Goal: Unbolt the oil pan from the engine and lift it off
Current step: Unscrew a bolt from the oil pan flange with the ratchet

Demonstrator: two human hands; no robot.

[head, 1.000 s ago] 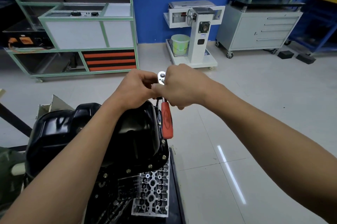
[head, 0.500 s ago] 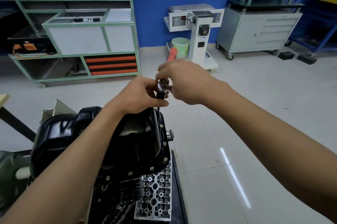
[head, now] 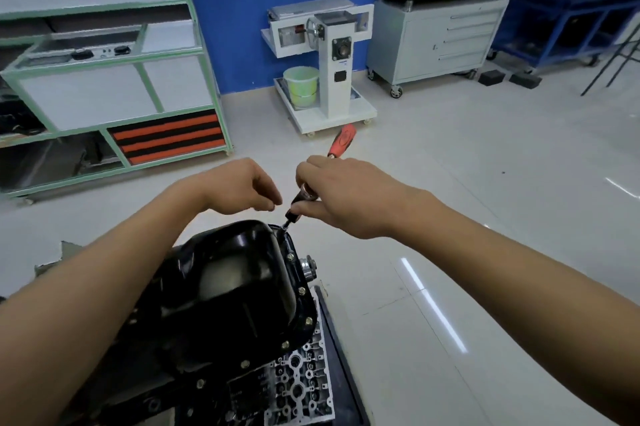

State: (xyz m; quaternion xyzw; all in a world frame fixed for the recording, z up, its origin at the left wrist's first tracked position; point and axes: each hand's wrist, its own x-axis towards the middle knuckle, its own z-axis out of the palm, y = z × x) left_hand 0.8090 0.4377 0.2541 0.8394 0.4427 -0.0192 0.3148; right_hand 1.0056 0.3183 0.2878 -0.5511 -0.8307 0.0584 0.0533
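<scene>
A glossy black oil pan [head: 228, 283] sits bolted on top of the engine [head: 298, 387], with several bolts along its right flange [head: 302, 290]. My right hand [head: 343, 197] grips a ratchet wrench with a red handle [head: 341, 145] pointing away from me; its socket [head: 287, 222] meets a bolt at the pan's far right corner. My left hand [head: 242, 186] hovers just left of the socket with loosely curled fingers, holding nothing.
A green-framed training bench [head: 110, 86] stands at the left. A white machine stand with a green bucket [head: 300, 86] is straight ahead, a grey wheeled cabinet [head: 440, 37] and blue racks to the right. Pale tiled floor [head: 450, 217] lies around the engine.
The ratchet flipped from handle-down to handle pointing away, and its socket came down onto the far corner bolt. My left hand let go of the tool and drew slightly left.
</scene>
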